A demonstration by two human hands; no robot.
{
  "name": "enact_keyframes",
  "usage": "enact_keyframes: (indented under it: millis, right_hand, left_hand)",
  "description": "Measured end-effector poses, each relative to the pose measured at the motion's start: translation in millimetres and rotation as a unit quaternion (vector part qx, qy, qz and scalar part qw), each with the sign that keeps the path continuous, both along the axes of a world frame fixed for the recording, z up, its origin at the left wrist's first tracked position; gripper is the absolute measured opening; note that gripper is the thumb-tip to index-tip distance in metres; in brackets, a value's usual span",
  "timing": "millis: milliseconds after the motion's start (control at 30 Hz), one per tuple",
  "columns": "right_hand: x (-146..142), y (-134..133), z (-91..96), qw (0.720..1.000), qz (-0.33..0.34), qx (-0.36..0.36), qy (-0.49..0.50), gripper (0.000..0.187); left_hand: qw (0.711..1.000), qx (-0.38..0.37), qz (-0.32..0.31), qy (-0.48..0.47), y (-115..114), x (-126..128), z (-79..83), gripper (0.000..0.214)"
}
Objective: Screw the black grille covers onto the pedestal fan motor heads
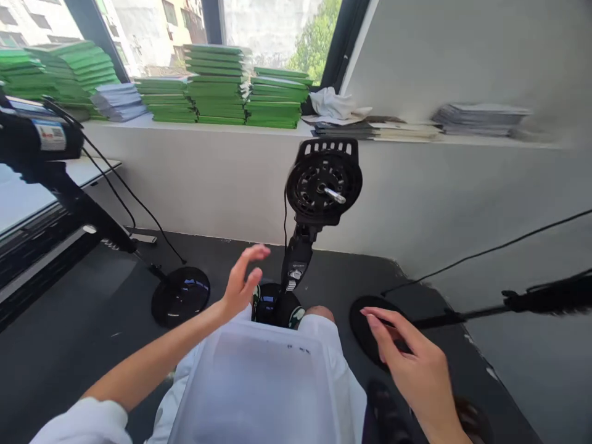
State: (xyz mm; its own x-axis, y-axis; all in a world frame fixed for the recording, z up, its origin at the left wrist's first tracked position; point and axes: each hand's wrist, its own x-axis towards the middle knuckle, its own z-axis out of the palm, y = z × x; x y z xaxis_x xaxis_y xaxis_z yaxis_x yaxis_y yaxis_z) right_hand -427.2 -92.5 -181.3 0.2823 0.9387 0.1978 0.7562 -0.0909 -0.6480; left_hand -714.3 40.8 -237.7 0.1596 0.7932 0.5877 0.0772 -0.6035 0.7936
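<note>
A black fan [324, 183], without its front grille and blades, stands on a stem and round base on the dark floor right in front of me; its bare metal shaft points toward me. My left hand [241, 285] is raised, open and empty, just left of the stem. My right hand [409, 362] hovers lower right with fingers loosely stretched and holds nothing. A translucent white plastic bin [259, 382] rests on my lap, below both hands.
A black stand with a round base [181, 295] and cables is at left, and another round base [365, 320] with a rod reaches in from the right. Stacks of green folders [217, 83] and papers [481, 118] line the window ledge. A desk edge [55, 179] is at far left.
</note>
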Motion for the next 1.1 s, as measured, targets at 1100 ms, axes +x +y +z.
enact_keyframes:
  millis: [1100]
  right_hand:
    - [-41, -93, -138.1, 0.921, 0.123, -0.369, -0.036, 0.043]
  left_hand:
    - [0.763, -0.009, -0.154, 0.627, -133, 37, -136.5, 0.033]
